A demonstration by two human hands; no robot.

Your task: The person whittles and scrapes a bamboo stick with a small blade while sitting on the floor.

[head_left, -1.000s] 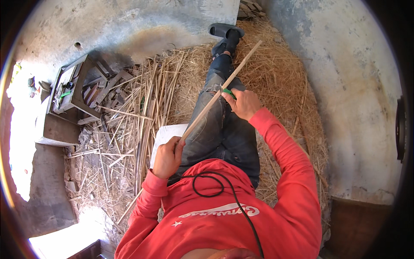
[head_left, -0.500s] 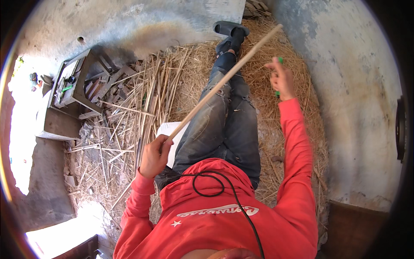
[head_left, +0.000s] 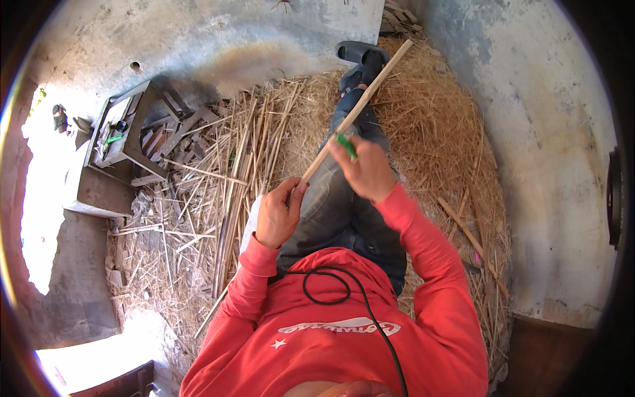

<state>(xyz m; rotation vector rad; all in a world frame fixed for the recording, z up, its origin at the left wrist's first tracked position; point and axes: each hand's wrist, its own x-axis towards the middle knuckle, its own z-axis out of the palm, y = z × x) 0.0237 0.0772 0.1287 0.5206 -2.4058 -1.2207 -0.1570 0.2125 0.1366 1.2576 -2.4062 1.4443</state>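
Note:
A long pale wooden stick slants over my outstretched legs, its far end above the sandals. My left hand is closed around its near end, thumb along the wood. Farther up the stick, my right hand is closed on a small green tool. The tool's green end lies against or just over the stick. Fingers cover most of the tool, so its kind and any blade do not show.
Straw and shavings cover the ground around my legs. Loose sticks are heaped to the left, beside a tipped wooden cabinet. A plastered wall rises on the right. A black cable runs across my red sweatshirt.
My right hand has come left and nearer with the green tool, from apart on the right to the stick. My left hand has moved right and a little up with the stick.

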